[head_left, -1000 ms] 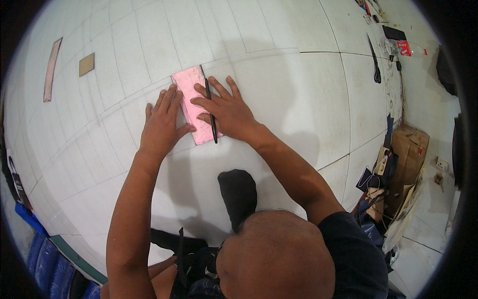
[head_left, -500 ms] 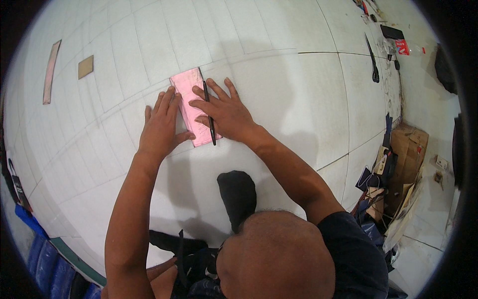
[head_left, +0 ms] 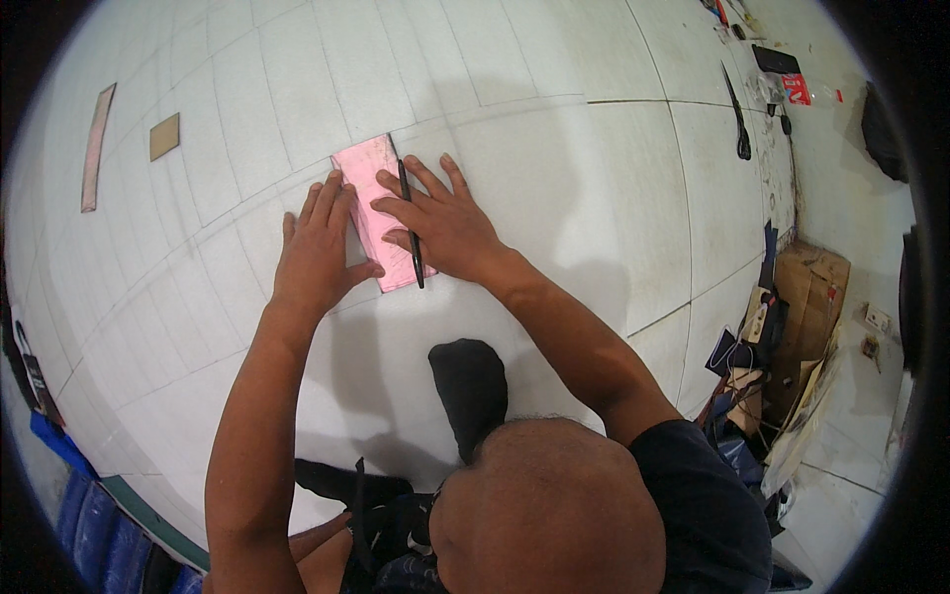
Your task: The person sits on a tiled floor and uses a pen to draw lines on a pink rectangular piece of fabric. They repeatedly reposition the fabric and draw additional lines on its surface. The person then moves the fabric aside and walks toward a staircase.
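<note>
While the left hand (head_left: 315,249), spread flat, touches the left edge of one creased pink rectangle (head_left: 363,178), the splayed right hand (head_left: 447,220) rests on its right side, holding one slim pen (head_left: 416,252); beneath, line-ruled white sheet (head_left: 287,69), open rightward; farther left, one brown square (head_left: 165,137), one narrow pink strip (head_left: 97,148).

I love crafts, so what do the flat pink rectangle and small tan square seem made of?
Flat pink rectangle: probably matte paper or card, given its dull, faintly marked face. Small tan square: likely matte cardboard, judging by its plain brown.
</note>
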